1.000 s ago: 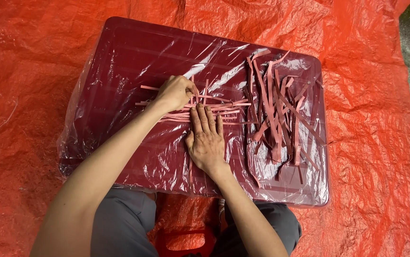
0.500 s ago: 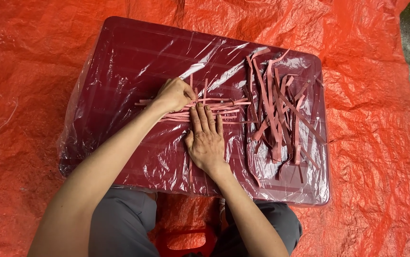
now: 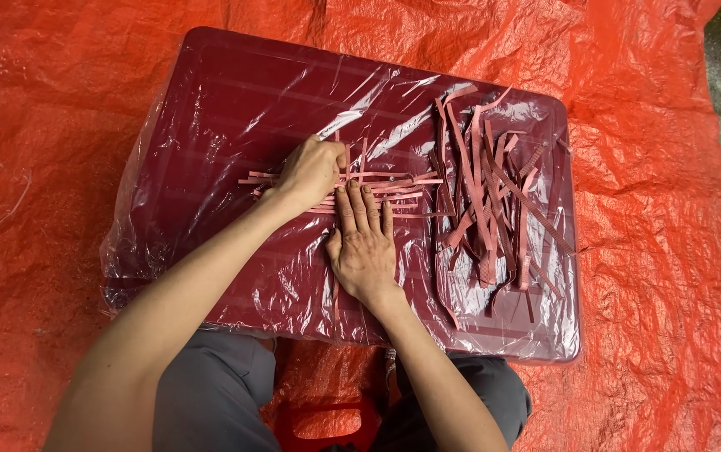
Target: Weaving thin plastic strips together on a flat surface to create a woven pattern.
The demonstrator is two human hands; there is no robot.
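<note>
Both hands work at the middle of the dark red tabletop (image 3: 210, 109), which is wrapped in clear plastic film (image 3: 151, 243). Left hand (image 3: 312, 172) is curled, fingertips pinched on the pink paper strips (image 3: 385, 186) of a small woven patch; exactly which strip it grips can't be told, the knuckles hide it. Right hand (image 3: 364, 243) lies flat, fingers straight and close together, pressing down the patch's lower edge, fingertips pointing to 12 o'clock. The patch sits dead centre on the tabletop: several strips run horizontally, 9 to 3 o'clock, with a few vertical ones crossing near the left hand's fingers. Strip ends stick out at 9 o'clock past the left hand and at 3 o'clock toward the spare pile. Loose pile of pink strips (image 3: 486, 192) lies at 3 o'clock from the hands, just beside the patch, mostly running 12 to 6 o'clock, overlapping and tangled. Orange tarp (image 3: 653, 276) covers the ground all round the tabletop. Grey trousers (image 3: 218, 393) visible at 6 o'clock, with a red stool (image 3: 327, 423) between the knees.
</note>
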